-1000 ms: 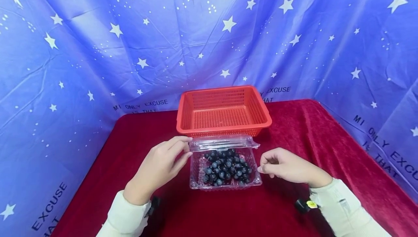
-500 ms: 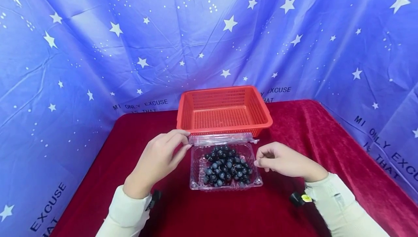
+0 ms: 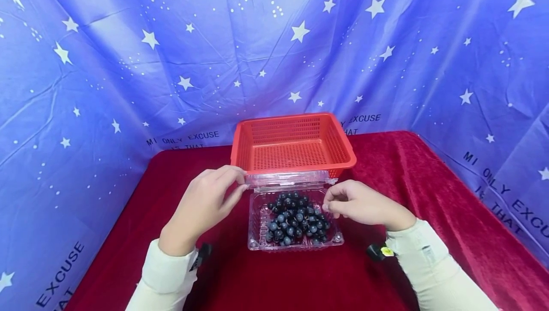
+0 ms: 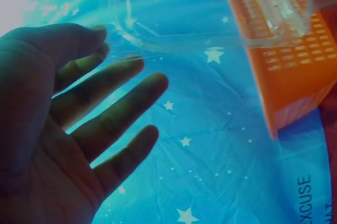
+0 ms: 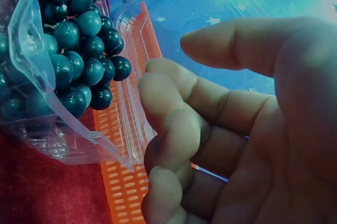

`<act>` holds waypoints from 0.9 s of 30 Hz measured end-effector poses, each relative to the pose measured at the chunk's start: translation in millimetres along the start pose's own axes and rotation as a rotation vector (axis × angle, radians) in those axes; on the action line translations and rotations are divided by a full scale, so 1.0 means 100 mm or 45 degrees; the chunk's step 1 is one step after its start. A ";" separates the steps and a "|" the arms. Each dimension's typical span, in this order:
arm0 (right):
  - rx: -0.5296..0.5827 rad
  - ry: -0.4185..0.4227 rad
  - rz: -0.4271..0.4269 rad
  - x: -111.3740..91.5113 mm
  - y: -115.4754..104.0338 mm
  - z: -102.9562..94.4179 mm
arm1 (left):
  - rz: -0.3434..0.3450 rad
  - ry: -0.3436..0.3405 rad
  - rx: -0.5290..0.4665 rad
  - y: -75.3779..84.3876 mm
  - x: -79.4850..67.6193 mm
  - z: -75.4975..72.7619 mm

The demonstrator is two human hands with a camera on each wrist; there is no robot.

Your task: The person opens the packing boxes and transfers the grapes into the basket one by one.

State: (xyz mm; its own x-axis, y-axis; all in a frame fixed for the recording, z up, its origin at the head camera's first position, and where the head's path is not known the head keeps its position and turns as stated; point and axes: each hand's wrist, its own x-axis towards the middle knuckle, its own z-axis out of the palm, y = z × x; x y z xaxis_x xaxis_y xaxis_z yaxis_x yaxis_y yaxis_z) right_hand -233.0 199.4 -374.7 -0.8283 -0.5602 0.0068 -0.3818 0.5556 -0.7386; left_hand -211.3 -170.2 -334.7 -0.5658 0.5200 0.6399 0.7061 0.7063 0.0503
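A clear plastic clamshell box [image 3: 260, 242] stands on the table with its lid [image 3: 287, 178] raised at the back. Inside lies a bunch of dark grapes [image 3: 296, 220], seen close up in the right wrist view, where the grapes [image 5: 73, 50] fill the box. My left hand [image 3: 210, 201] pinches the lid's left corner between thumb and forefinger; the left wrist view has the other fingers spread free below that lid edge [image 4: 174, 42]. By the box's right rim hovers my right hand [image 3: 360, 204], its fingers loosely bent with nothing between them.
Behind the box stands a red plastic basket [image 3: 296, 156] with slotted sides, close against the raised lid. A dark red velvet cloth [image 3: 279, 277] covers the table. Blue curtain [image 3: 240, 39] with white stars hangs behind and on both sides.
The lid has tipped farther back toward the basket with my left hand pinching it. My right hand has moved left and away from me, to the box's right rim.
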 end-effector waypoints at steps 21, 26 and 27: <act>-0.309 0.047 -0.047 0.33 -0.01 0.15 | -0.179 -0.040 0.111 0.02 0.22 -0.05; -0.376 0.051 -0.045 0.34 -0.03 0.19 | -0.181 0.007 0.171 0.07 0.19 -0.06; -0.385 0.053 -0.048 0.34 -0.03 0.19 | -0.178 0.018 0.179 0.08 0.19 -0.06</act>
State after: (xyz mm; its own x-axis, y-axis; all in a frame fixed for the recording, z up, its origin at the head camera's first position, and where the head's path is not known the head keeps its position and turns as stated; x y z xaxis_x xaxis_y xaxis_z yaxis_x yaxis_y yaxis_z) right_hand -252.2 166.6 -385.2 -0.8252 -0.5613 0.0626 -0.5117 0.6962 -0.5034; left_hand -214.1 -157.5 -317.0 -0.6478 0.4059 0.6447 0.5539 0.8319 0.0328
